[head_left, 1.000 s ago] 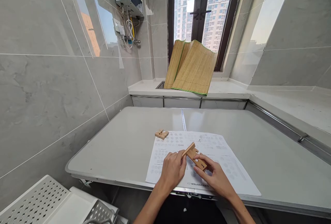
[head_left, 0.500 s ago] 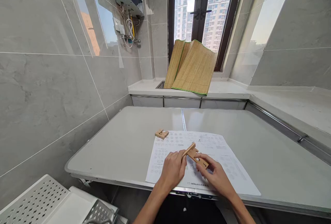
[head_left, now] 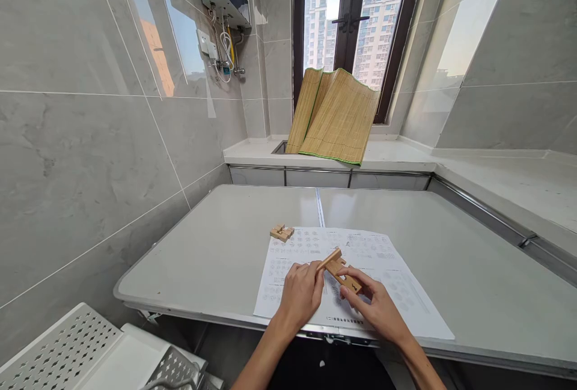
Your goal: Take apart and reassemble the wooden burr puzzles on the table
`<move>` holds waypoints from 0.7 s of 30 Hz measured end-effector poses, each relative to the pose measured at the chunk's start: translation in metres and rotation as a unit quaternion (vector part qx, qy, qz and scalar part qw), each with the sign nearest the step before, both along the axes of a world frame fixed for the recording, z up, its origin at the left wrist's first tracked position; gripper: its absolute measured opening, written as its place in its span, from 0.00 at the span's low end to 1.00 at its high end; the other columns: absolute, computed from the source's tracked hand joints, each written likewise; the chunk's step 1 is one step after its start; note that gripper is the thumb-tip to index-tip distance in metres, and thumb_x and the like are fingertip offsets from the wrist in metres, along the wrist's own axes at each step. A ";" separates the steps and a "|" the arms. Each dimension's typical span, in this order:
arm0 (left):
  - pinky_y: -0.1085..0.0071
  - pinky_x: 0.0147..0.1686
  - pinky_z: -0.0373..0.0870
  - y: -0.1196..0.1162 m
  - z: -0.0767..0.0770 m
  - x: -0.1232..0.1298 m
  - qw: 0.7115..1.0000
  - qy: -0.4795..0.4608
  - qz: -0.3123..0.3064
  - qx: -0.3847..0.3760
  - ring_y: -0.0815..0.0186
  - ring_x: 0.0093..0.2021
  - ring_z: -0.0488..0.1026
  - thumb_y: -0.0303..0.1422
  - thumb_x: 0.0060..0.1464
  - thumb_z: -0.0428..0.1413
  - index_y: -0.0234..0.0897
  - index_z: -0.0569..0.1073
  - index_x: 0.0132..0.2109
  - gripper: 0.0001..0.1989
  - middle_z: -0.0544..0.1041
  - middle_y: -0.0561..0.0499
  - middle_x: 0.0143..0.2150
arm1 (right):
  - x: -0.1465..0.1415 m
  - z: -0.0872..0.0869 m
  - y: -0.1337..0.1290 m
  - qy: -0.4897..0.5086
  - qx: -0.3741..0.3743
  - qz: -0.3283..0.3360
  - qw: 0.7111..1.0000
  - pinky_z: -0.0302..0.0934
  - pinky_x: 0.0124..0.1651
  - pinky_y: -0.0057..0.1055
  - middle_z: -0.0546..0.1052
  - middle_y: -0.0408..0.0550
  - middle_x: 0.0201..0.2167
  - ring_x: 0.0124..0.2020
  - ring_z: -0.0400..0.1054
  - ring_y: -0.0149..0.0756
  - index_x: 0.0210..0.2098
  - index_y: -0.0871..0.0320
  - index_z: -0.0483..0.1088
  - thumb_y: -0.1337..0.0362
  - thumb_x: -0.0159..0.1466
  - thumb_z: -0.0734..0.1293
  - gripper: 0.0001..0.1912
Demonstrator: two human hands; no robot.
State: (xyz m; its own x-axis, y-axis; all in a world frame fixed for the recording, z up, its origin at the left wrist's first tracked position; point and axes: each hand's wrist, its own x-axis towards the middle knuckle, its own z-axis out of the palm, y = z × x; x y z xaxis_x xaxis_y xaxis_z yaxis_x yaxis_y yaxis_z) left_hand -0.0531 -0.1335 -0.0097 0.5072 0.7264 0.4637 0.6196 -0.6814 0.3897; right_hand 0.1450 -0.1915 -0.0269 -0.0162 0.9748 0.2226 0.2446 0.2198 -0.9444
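Note:
My left hand (head_left: pixel 301 289) is closed around one end of a wooden stick (head_left: pixel 330 259), which points up and to the right. In my right hand (head_left: pixel 372 300), thumb and fingers pinch a flat wooden puzzle piece (head_left: pixel 349 282) with notches cut in it. The stick and the notched piece meet or overlap near the stick's upper end; I cannot tell whether they are joined. Both are held over a printed sheet (head_left: pixel 396 306) covered with small diagrams. A small cluster of notched wooden pieces (head_left: pixel 282 233) lies at the sheet's upper left corner.
The sheet lies on a white folding table (head_left: pixel 202 258) with a seam down its middle. Behind it, a folded bamboo mat (head_left: pixel 342 116) leans against the window on a white ledge (head_left: pixel 396 149). A white perforated rack (head_left: pixel 67 342) stands at the lower left, below table height.
Both hands have shifted very slightly left with the wooden pieces still in their grip. The cluster on the table has not moved.

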 end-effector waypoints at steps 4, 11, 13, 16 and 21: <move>0.61 0.41 0.67 0.000 -0.002 -0.001 1.000 -0.001 -0.004 -0.004 0.60 0.36 0.77 0.29 0.72 0.43 0.40 0.71 0.50 0.11 0.82 0.49 0.41 | 0.000 -0.001 0.001 0.002 -0.002 -0.009 1.000 0.70 0.37 0.33 0.81 0.52 0.47 0.35 0.76 0.41 0.55 0.54 0.77 0.47 0.66 0.70 0.23; 0.61 0.40 0.68 0.001 -0.002 0.000 1.000 0.003 0.007 0.000 0.59 0.36 0.77 0.30 0.73 0.43 0.39 0.71 0.49 0.12 0.82 0.49 0.39 | -0.001 -0.005 0.003 -0.025 0.000 -0.023 0.999 0.72 0.37 0.35 0.81 0.50 0.51 0.29 0.71 0.35 0.54 0.51 0.79 0.48 0.63 0.73 0.23; 0.61 0.40 0.68 0.001 -0.002 0.000 1.000 0.003 0.007 0.004 0.59 0.35 0.77 0.30 0.72 0.43 0.39 0.71 0.49 0.11 0.81 0.49 0.39 | -0.001 -0.005 0.003 -0.024 -0.004 -0.016 1.000 0.71 0.37 0.35 0.82 0.50 0.49 0.32 0.73 0.38 0.55 0.51 0.78 0.48 0.64 0.72 0.24; 0.60 0.40 0.69 0.001 -0.002 0.001 1.000 0.003 0.005 0.002 0.59 0.35 0.77 0.30 0.72 0.43 0.39 0.70 0.49 0.11 0.81 0.49 0.38 | -0.002 -0.004 0.002 -0.009 -0.012 0.003 1.000 0.71 0.39 0.35 0.83 0.52 0.44 0.38 0.76 0.43 0.56 0.55 0.76 0.47 0.66 0.70 0.25; 0.60 0.41 0.69 0.002 -0.003 0.001 1.000 0.007 -0.001 0.000 0.59 0.36 0.76 0.30 0.72 0.43 0.40 0.70 0.49 0.11 0.81 0.49 0.38 | -0.001 -0.005 0.002 0.003 -0.015 0.004 1.000 0.69 0.40 0.35 0.83 0.50 0.36 0.38 0.76 0.44 0.55 0.56 0.75 0.48 0.67 0.69 0.24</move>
State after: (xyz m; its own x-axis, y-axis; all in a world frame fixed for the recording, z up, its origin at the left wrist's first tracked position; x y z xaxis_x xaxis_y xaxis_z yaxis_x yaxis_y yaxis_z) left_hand -0.0521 -0.1314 -0.0128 0.5151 0.7254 0.4565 0.6233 -0.6827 0.3815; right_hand 0.1438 -0.1898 -0.0317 -0.0231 0.9809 0.1931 0.2376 0.1930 -0.9520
